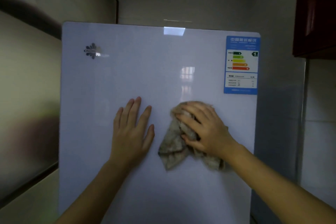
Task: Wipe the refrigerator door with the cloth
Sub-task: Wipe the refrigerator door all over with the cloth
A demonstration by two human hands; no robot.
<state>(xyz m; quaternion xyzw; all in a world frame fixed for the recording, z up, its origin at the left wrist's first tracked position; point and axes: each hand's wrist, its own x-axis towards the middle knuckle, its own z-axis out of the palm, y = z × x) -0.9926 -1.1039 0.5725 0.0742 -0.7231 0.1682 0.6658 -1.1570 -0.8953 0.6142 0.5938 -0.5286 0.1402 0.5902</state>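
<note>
Left forearm and right forearm are reaching from the near edge up to the refrigerator door. Left hand is lying flat on the door just left of centre, fingers straight and slightly spread, grasping nothing. Right hand is grasping the cloth: fingers curling over the bunched upper part, thumb tucking into a fold, pressing it against the door. Cloth is beige-grey and crumpled, sitting right of centre on the door, with loose ends hanging below the hand on both sides. Hands are sitting near each other, not touching. Energy label, blue-bordered with coloured bars, is sticking to the door's upper right corner, above the cloth and apart from it. Logo is showing at upper left. Shiny strip is sitting at the door's top edge. Window reflection is showing in the gloss above the cloth. Dark red cabinet is hanging at far right.
</note>
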